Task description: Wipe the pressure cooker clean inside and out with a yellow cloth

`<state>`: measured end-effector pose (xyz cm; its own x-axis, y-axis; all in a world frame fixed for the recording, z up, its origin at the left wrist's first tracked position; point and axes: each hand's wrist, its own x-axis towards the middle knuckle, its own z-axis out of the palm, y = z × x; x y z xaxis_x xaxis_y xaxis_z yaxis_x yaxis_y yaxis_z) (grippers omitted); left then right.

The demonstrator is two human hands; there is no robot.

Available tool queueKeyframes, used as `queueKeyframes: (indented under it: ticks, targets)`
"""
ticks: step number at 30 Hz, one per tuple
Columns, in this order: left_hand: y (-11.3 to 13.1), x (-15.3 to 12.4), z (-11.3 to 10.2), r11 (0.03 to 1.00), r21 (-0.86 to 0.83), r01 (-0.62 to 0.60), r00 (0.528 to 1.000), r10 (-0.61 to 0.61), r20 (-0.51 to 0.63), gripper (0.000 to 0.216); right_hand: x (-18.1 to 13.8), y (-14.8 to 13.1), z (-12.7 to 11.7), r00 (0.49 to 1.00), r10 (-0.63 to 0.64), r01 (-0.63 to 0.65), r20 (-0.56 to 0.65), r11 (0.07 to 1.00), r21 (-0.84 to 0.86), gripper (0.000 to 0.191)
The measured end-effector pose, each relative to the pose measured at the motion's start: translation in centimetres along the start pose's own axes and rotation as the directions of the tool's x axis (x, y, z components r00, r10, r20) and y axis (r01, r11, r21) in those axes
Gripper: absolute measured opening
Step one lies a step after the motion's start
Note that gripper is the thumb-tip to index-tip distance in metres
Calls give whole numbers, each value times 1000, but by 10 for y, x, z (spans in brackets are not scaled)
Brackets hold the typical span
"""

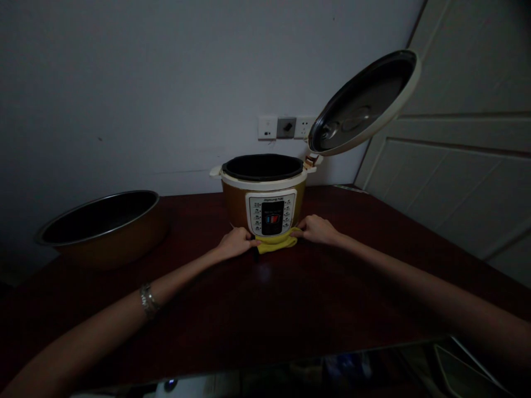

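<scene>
A gold and white electric pressure cooker (234, 202) stands on the dark red table, its lid (365, 108) swung up to the right. At the foot of its control panel (272, 213) lies a folded yellow cloth (277, 242). My left hand (237, 243) is closed, thumb and finger pinching the cloth's left end against the cooker's lower front. On the other side my right hand (318, 229) pinches the cloth's right end, close against the cooker's base. The cooker's inside is dark, so its contents cannot be made out.
To the left sits a wide gold inner pot (112, 240) with a dark inside. Wall sockets (286, 127) are behind the cooker. A white panelled door (464, 143) borders the table (265, 309) on the right. Dim items show below the table's front edge.
</scene>
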<state>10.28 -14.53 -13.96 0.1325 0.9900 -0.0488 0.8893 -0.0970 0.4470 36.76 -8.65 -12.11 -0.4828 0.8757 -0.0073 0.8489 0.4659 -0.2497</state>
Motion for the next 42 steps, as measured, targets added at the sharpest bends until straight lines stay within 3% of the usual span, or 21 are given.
queueKeyframes:
  ticks: [4, 11, 19, 27, 34, 42]
  targets:
    - [2, 3, 4, 1000, -7, 4, 1000, -4, -4, 45, -2, 2, -1, 1000, 20, -20, -7, 1000, 22, 31]
    - [-21, -4, -15, 999, -39, 28, 1000, -28, -5, 43, 3, -19, 15, 999, -39, 37, 31, 996, 79, 34]
    - [-5, 0, -2, 1000, -21, 21, 1000, -21, 8, 46, -3, -3, 6, 1000, 8, -8, 2, 998, 58, 35]
    - [-20, -6, -15, 999, 0, 41, 999, -41, -13, 43, 1, -19, 12, 999, -43, 41, 26, 996, 77, 35]
    - [-2, 1, -1, 999, -32, 12, 1000, -12, 2, 44, -4, -2, 0, 999, 36, -36, 0, 998, 51, 36]
    - [-14, -6, -13, 999, -21, 35, 999, -36, -22, 44, -3, -17, 11, 1000, 10, -12, 12, 992, 128, 36]
